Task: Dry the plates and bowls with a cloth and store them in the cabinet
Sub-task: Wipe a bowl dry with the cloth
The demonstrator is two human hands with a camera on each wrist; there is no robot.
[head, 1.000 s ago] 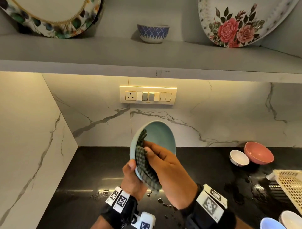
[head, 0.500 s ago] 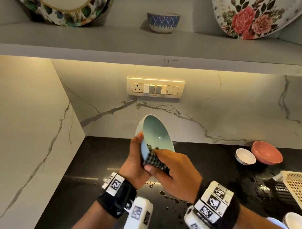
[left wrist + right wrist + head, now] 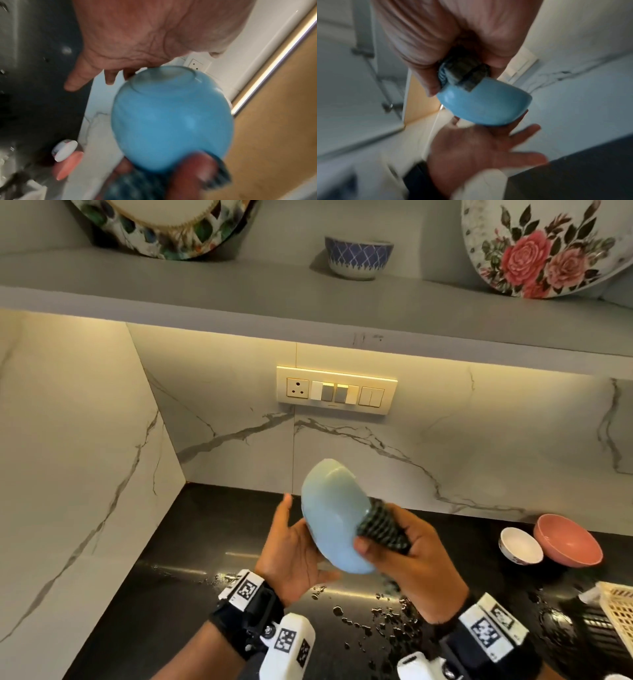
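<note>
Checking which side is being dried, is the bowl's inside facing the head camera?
No, the bowl shows its pale blue outside and base, with the cloth at its rim.

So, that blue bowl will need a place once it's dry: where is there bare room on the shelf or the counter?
On the shelf, bare stretches lie either side of the blue patterned bowl, between it and the leafy plate and the rose plate. The counter's left corner is bare. Crowded on the right: white bowl, pink bowl, basket, water drops.
</note>
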